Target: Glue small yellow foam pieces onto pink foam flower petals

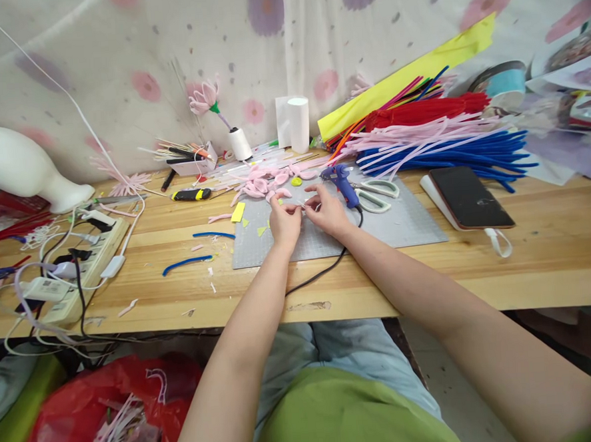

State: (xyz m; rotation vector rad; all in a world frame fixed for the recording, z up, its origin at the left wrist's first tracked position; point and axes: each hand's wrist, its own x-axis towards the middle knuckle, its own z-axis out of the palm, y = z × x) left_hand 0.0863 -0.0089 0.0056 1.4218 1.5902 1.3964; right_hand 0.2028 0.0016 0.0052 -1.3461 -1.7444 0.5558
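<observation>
In the head view, I have the left grip and right grip pinching a pale scrap between them, too small to identify. The right forearm crosses the cord; a tug could swing the glue gun, just beyond the right grip, against it.

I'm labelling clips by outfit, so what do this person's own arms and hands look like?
The left hand and right hand wear no gloves, and both arms are bare for nearly all that shows, with no watch or bracelet visible. Rings are too small to tell. Below, a plain green top and light blue trousers show.
</observation>
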